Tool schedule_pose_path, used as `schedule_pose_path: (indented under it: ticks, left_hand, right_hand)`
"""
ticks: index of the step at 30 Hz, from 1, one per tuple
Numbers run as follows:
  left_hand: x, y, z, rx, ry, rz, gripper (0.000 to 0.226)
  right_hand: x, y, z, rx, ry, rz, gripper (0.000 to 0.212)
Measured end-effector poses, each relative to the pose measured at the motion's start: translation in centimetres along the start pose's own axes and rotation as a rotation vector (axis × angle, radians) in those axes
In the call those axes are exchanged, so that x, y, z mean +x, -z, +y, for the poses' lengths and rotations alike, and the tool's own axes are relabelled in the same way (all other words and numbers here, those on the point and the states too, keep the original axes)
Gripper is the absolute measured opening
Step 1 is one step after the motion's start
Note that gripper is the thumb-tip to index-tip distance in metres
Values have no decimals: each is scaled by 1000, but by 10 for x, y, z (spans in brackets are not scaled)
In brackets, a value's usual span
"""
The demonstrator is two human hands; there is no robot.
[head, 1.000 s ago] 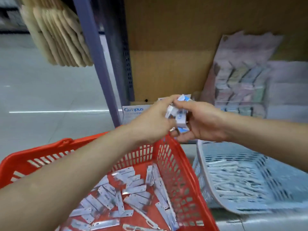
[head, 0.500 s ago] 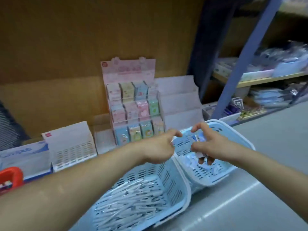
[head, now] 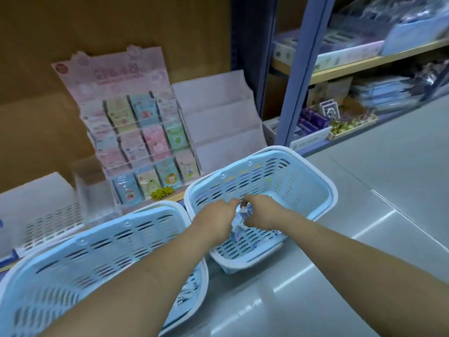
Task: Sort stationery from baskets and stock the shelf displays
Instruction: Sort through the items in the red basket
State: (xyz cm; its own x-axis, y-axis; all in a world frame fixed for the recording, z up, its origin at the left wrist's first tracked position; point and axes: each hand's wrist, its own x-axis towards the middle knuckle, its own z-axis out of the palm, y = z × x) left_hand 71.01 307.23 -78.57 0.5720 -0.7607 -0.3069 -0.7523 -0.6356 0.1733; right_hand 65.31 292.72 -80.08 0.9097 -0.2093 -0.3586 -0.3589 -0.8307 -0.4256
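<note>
The left hand (head: 216, 218) and the right hand (head: 263, 212) meet low inside the farther blue basket (head: 328, 190), both with fingers curled around one small bundle of white-and-blue packets (head: 239, 221), probably held together so that none falls outside the basket.

A brown board wall (head: 116, 27) fills the back, a blue metal upright (head: 303, 69) rises to its right beside a pale wooden shelf (head: 364, 65) of blurred packaged goods, and the glossy grey tiled floor (head: 401, 176) spreads below, catching pale streaks of reflected light (head: 377, 223).
</note>
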Motion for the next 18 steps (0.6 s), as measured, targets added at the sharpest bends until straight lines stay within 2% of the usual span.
schedule_pose_path:
  ticks: [2,5,8,12,15,18]
  left_hand:
    - [10,-2,0,7,39,14,62]
    - [20,0,-3,7,97,65,55]
    - [23,-1,-11,3,163,164,48]
    - [15,1,-20,-155,190,303,45]
    - [-5,14,-21,-323,106,356,41]
    - [-37,36,-37,-458,18,385,26]
  right_hand:
    - [13,-5,4,30,-8,23,46]
    - [24,-10,9,79,-21,48,67]
    - [27,-8,12,222,-36,44,72]
    - [22,0,15,422,-23,156,58]
    - [8,7,8,509,18,235,39]
    - [-8,17,-12,491,115,259,16]
